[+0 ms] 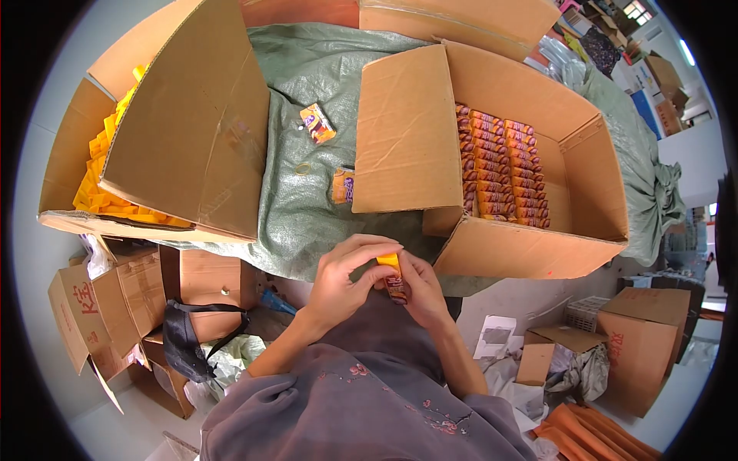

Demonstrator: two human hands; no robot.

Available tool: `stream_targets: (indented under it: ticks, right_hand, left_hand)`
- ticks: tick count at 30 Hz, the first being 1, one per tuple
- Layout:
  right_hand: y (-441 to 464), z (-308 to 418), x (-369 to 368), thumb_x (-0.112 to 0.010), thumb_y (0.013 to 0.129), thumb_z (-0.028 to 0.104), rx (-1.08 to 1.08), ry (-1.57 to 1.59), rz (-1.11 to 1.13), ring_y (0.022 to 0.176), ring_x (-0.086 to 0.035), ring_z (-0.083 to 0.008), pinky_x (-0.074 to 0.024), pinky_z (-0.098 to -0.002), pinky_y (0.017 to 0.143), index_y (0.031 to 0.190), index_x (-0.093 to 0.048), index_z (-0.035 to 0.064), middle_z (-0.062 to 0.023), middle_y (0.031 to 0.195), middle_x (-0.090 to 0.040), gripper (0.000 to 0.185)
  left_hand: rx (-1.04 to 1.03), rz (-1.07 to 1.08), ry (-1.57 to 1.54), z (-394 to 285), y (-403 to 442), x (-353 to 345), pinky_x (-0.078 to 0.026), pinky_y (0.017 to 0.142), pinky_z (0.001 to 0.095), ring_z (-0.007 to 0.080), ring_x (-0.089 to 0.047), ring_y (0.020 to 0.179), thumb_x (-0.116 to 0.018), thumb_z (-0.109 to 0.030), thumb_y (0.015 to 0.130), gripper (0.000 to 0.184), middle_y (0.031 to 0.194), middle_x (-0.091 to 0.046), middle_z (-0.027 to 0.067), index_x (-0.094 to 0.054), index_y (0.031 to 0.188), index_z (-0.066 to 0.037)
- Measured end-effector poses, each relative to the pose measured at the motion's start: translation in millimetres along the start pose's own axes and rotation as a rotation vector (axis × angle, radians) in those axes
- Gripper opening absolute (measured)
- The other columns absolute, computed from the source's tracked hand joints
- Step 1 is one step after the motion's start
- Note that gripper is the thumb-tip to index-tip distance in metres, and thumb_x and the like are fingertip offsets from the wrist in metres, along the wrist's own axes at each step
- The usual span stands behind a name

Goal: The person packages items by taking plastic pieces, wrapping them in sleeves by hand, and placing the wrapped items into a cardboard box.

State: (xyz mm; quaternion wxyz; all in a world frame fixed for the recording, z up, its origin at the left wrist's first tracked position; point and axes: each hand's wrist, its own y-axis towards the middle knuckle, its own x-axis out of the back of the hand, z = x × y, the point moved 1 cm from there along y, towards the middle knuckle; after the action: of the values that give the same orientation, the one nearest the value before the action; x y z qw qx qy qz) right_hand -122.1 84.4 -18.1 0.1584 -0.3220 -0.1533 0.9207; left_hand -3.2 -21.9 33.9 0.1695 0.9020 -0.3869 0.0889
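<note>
Close to my body, between both hands, is a small printed box [395,287] in orange and dark purple, with a plain yellow part at its upper end. The thumb and fingers of my left hand [344,280] close on it from the left. My right hand [422,289] grips it from the right, some fingers hidden behind it. Ahead, an open carton [530,257] holds rows of similar printed boxes [492,165]. In another open carton [192,131] at the left lies a heap of yellow pieces [104,165].
Two flat printed packs, one [317,124] farther off and one [343,186] beside the right carton's flap, lie on a green woven sheet [296,219]. A rubber band [303,168] is there too. Cardboard boxes [642,330] and a black bag [188,338] stand below the work surface.
</note>
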Motion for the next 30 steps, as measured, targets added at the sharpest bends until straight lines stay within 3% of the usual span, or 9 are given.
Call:
stream_targets:
  ticks: [2, 5, 8, 13, 17, 20, 25, 30]
  right_hand:
    - [-1.1, -5.3, -3.3, -0.053, 0.099, 0.022, 0.162, -0.093, -0.121, 0.069, -0.055, -0.0045, -0.0391, -0.0185, 0.055, 0.118, -0.056, 0.0046, -0.0022, 0.089, -0.062, 0.026]
    - [-4.3, -14.7, -12.2, -0.063, 0.09, 0.004, 0.596, -0.307, -0.281, 0.079, -0.061, -0.0107, -0.0487, -0.0217, 0.065, 0.117, -0.06, 0.0021, -0.0062, 0.095, -0.064, 0.027]
    - [-14.1, -10.6, -9.4, -0.065, 0.083, -0.008, 0.756, -0.623, -0.318, 0.098, -0.061, -0.0173, -0.0511, -0.0267, 0.086, 0.114, -0.063, -0.0024, -0.0118, 0.108, -0.062, 0.031]
    - [-13.8, -17.1, -11.2, -0.065, 0.084, -0.008, 0.74, -0.598, -0.393, 0.093, -0.062, -0.0169, -0.0534, -0.0259, 0.079, 0.106, -0.069, -0.0026, -0.0121, 0.107, -0.062, 0.023]
    - [-11.6, -19.4, -15.3, -0.069, 0.081, -0.006, 0.69, -0.429, -0.428, 0.089, -0.064, -0.0159, -0.0536, -0.0249, 0.078, 0.105, -0.07, -0.0005, -0.0114, 0.101, -0.065, 0.025]
    - [-10.3, -19.8, -15.4, -0.065, 0.085, -0.006, 0.706, -0.463, -0.404, 0.087, -0.062, -0.014, -0.0535, -0.0235, 0.072, 0.106, -0.068, -0.0034, -0.0108, 0.104, -0.063, 0.022]
    - [-8.2, -17.7, -19.1, -0.067, 0.083, -0.007, 0.676, -0.414, -0.42, 0.089, -0.063, -0.0149, -0.0538, -0.0239, 0.077, 0.105, -0.069, -0.0022, -0.0112, 0.102, -0.064, 0.023]
    - [-8.3, -15.7, -20.5, -0.068, 0.082, -0.007, 0.66, -0.377, -0.415, 0.092, -0.063, -0.0165, -0.0535, -0.0253, 0.08, 0.105, -0.07, -0.0017, -0.0122, 0.101, -0.065, 0.024]
  left_hand:
    - [0.055, -0.077, -0.086, 2.2, -2.9, -4.6, -0.054, 0.085, 0.0304, 0.0207, -0.064, 0.097, -0.065, 0.007, 0.081, 0.023, 0.111, -0.064, 0.0149, -0.067, 0.102, 0.0]
    - [0.089, -0.215, -0.224, 9.9, -7.6, -14.6, -0.055, 0.082, 0.0296, 0.0225, -0.066, 0.093, -0.067, 0.008, 0.078, 0.023, 0.108, -0.065, 0.0155, -0.067, 0.1, 0.001]
    - [-0.004, -0.287, -0.14, 9.9, -8.9, -19.5, -0.056, 0.075, 0.0301, 0.0243, -0.068, 0.088, -0.07, 0.007, 0.075, 0.023, 0.101, -0.067, 0.0144, -0.068, 0.098, 0.002]
    - [-0.153, -0.355, 0.135, 2.5, -10.3, -21.7, -0.056, 0.073, 0.0291, 0.0225, -0.068, 0.085, -0.07, 0.007, 0.074, 0.018, 0.099, -0.068, 0.0137, -0.07, 0.092, 0.003]
    - [-0.167, -0.373, 0.138, 3.9, -11.1, -22.9, -0.056, 0.072, 0.0288, 0.0225, -0.068, 0.085, -0.069, 0.007, 0.075, 0.019, 0.099, -0.068, 0.0135, -0.071, 0.094, 0.003]
    - [-0.164, -0.364, 0.142, 5.1, -11.1, -22.7, -0.056, 0.073, 0.0291, 0.0227, -0.068, 0.086, -0.068, 0.008, 0.076, 0.019, 0.099, -0.068, 0.0137, -0.071, 0.094, 0.003]
    - [-0.15, -0.363, 0.159, 4.5, -10.1, -22.0, -0.056, 0.075, 0.0298, 0.0234, -0.068, 0.087, -0.067, 0.008, 0.076, 0.018, 0.099, -0.067, 0.0142, -0.07, 0.094, 0.003]
    - [-0.009, -0.414, -0.02, 3.4, -10.5, -26.1, -0.056, 0.077, 0.0325, 0.0246, -0.066, 0.091, -0.068, 0.006, 0.078, 0.026, 0.109, -0.063, 0.0157, -0.065, 0.104, 0.003]
